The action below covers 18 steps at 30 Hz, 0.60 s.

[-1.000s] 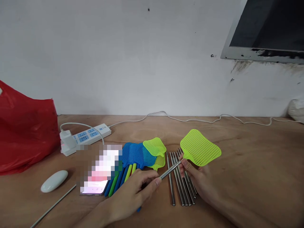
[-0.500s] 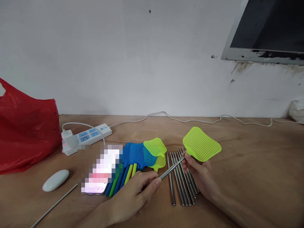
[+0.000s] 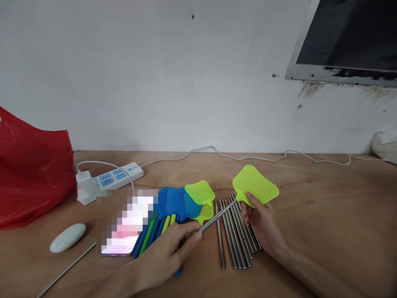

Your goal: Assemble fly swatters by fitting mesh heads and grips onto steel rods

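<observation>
A fly swatter with a yellow-green mesh head [image 3: 254, 186] and a metal rod is held slanted over the table. My left hand [image 3: 173, 250] is closed round the rod's lower part. Close to the neck, my right hand [image 3: 263, 225] grips the head's lower edge, one finger on the mesh and others partly hidden behind it. Beneath lie several loose metal rods [image 3: 238, 236] side by side. Left of them, blue swatter heads [image 3: 175, 203] overlap a yellow-green head [image 3: 201, 191]. Blue, green and yellow handles [image 3: 151, 234] are partly covered by my left hand. A blue tip shows below that hand.
A phone [image 3: 128, 227] with a blurred screen lies left of the handles. Behind it is a white power strip [image 3: 119, 176] with a plugged-in charger [image 3: 86, 187]. A white oval object [image 3: 68, 238] and a red plastic bag [image 3: 34, 174] are at left. A cable [image 3: 242, 158] runs along the wall.
My right hand has shifted from pinching the rod near the neck up onto the mesh head. The swatter head has moved slightly left and tilted; the whole view has shifted a little.
</observation>
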Each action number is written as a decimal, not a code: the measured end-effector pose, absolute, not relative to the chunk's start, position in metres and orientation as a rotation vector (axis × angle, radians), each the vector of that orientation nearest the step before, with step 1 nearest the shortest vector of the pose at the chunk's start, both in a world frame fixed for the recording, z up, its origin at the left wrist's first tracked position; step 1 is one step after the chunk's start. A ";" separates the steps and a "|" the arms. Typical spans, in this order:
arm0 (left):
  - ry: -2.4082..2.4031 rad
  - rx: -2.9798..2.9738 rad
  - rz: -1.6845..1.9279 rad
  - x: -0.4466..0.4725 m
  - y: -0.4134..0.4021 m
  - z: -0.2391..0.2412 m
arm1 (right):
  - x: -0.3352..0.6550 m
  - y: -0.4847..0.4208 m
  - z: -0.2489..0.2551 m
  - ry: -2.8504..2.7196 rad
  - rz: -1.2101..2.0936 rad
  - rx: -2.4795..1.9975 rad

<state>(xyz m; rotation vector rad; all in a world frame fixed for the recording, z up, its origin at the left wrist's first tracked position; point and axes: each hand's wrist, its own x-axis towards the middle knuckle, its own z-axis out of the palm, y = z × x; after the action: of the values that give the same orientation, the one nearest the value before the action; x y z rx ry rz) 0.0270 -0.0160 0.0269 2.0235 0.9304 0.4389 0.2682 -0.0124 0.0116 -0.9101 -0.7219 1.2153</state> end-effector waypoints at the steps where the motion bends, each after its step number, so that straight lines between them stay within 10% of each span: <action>1: 0.932 2.035 0.435 0.027 -0.015 0.027 | 0.268 -0.012 0.011 -0.719 1.197 -0.917; 18: 1.163 2.125 0.464 0.029 -0.019 0.026 | 0.269 -0.010 0.007 -0.697 1.151 -0.941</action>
<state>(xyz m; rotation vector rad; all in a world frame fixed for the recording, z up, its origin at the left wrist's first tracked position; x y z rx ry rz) 0.0286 -0.0189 0.0261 2.1250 1.1627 0.4645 0.2693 -0.0101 0.0069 -0.9407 -0.6974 1.1515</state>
